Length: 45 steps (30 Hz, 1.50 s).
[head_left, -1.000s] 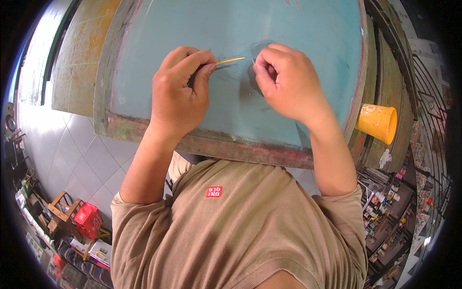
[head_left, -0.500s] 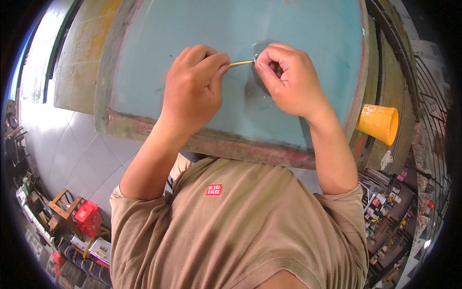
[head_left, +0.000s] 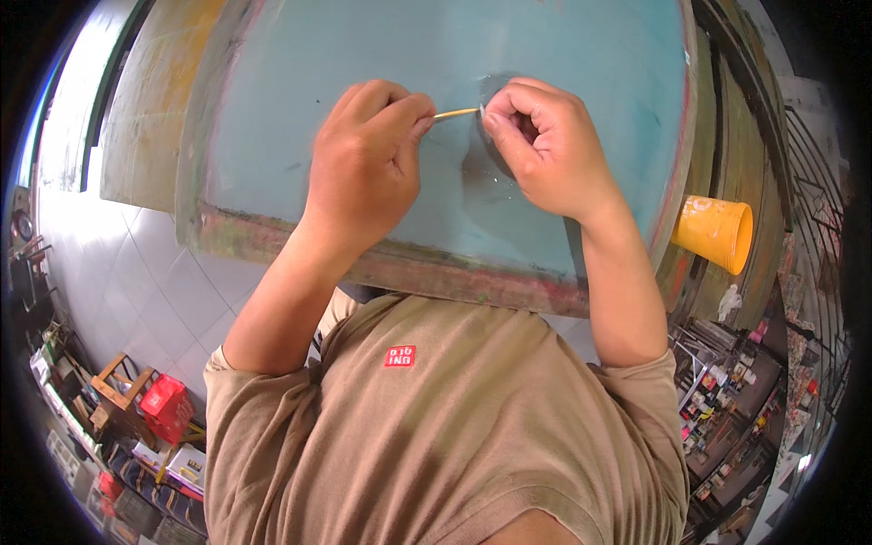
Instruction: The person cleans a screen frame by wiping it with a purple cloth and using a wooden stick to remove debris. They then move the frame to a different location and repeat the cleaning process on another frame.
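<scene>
Between the fingertips of my left hand [head_left: 368,154], closed in a pinch, is a thin yellow stick [head_left: 456,113] that points right. A whitish bit shows at its far tip. Right at that tip is my right hand [head_left: 554,145], thumb and forefinger pinched; what lies between them is too small to make out. Both hands are just over a teal screen [head_left: 427,54] set in a stained wooden frame [head_left: 454,283]. Small shiny wet-looking specks and a dark patch show on the teal surface by my right hand, partly hidden by it.
A yellow plastic cup [head_left: 716,234] lies on its side on the worn boards right of the frame. Grey floor tiles [head_left: 154,282] are at the left, with a wooden stool [head_left: 123,381] and a red box [head_left: 166,409]. Cluttered shelves [head_left: 727,400] are at the lower right.
The stick tilts up slightly more at its right end. My right hand has shifted a little, with its fingers still pinched; my left hand stays nearly in place.
</scene>
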Motion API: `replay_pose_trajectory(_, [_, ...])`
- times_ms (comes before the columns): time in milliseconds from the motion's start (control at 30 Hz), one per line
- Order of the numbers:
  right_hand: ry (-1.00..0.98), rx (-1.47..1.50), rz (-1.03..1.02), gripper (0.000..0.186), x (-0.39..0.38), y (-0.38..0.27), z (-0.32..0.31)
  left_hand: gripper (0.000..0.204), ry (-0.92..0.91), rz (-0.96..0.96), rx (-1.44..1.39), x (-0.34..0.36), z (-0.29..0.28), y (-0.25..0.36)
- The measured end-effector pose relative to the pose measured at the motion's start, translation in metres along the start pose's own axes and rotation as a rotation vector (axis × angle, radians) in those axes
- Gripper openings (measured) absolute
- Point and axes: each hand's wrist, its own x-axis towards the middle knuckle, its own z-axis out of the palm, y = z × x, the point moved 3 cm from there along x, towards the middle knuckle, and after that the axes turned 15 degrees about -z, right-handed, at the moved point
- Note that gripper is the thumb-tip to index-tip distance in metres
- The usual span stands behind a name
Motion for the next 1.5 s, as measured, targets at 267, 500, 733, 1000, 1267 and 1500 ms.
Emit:
replay_pose_trajectory(267, [0.024,0.063,0.008,0.012,-0.002,0.001,0.000,0.013,-0.078,0.043,-0.024,-0.004,0.000,-0.002])
replay_pose_trajectory(500, [0.016,0.066,-0.050,0.012,-0.002,0.006,-0.003,0.013,-0.094,0.045,-0.074,-0.003,-0.002,0.000])
replay_pose_trajectory(733, [0.012,0.136,0.030,0.014,-0.003,0.006,-0.002,0.011,-0.029,0.035,-0.014,-0.004,0.010,0.001])
replay_pose_trajectory(1000, [0.027,0.145,0.026,0.014,-0.005,0.008,-0.004,0.015,-0.027,0.023,-0.004,-0.008,0.008,0.000])
replay_pose_trajectory(1267, [0.019,0.165,0.010,0.015,-0.004,0.010,-0.004,0.007,-0.082,0.011,0.015,-0.006,0.006,0.002])
replay_pose_trajectory(1500, [0.013,0.116,0.006,0.013,-0.004,0.008,-0.005,0.008,-0.120,0.046,0.016,-0.007,0.004,0.002])
